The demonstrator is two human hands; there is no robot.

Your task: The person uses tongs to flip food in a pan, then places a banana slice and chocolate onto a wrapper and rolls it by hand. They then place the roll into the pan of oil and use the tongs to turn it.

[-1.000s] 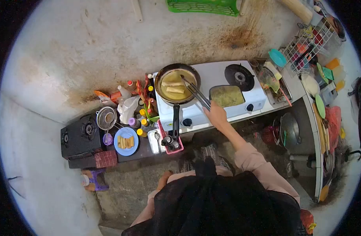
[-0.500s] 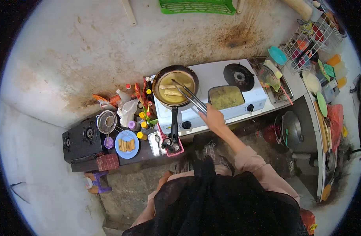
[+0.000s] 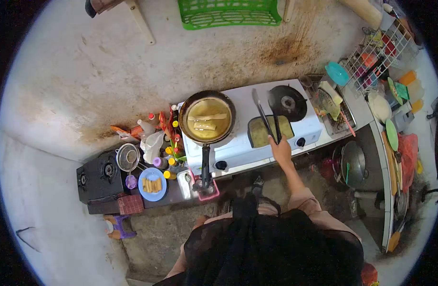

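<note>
My right hand is closed round the lower end of a pair of metal tongs. The tongs' two arms are spread apart with nothing between them, over a rectangular dark-edged pan with a yellowish bottom. Left of it, a frying pan sits on the white stove, its black handle towards me. In its oil lie pale rolls, one long and one shorter. My left hand hangs low by my body, partly covered by black cloth, its fingers hidden.
A blue plate with several browned rolls is on the left counter, near a strainer, bottles and a black stove. A bare burner is at the stove's right. A wok stands below the right counter.
My right hand has drawn the tongs out of the frying pan and carried them right, over the rectangular pan; their arms have spread. The rolls stay in the oil.
</note>
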